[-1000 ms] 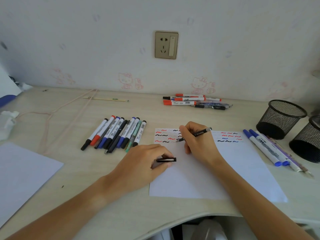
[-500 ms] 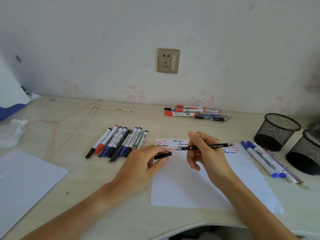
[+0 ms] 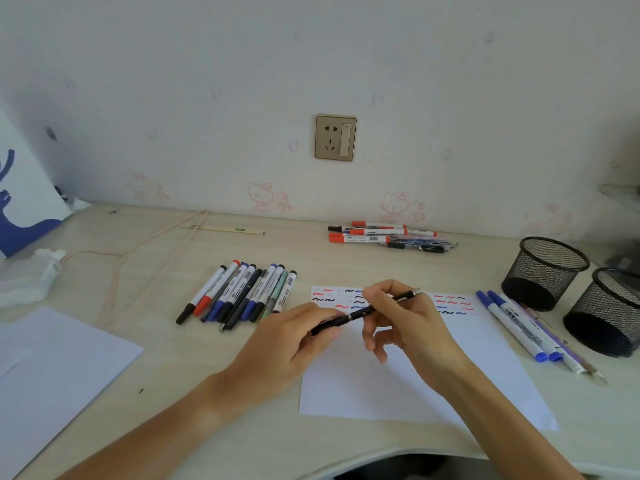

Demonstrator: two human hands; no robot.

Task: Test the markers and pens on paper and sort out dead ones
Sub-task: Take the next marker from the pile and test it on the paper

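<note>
A thin black pen (image 3: 401, 300) is held above the white test paper (image 3: 398, 386), which carries red, black and blue squiggles along its top. My right hand (image 3: 408, 320) pinches the pen's barrel. My left hand (image 3: 294, 344) pinches the black cap (image 3: 329, 328), which sits over the pen's tip end. A row of several markers (image 3: 242, 294) lies left of the paper. Blue-capped markers and pens (image 3: 519, 327) lie to its right. Red-capped markers and dark pens (image 3: 381, 235) lie near the wall.
Two black mesh pen cups (image 3: 543, 271) (image 3: 609, 310) stand at the right. Another white sheet (image 3: 52, 368) lies at the front left, crumpled tissue (image 3: 31, 278) beyond it. A thin stick (image 3: 221, 229) and a cord (image 3: 138, 251) lie at the back left.
My right hand lifted the pen off the paper and turned it level. My left hand brought the cap up and it now sits on the pen's tip.
</note>
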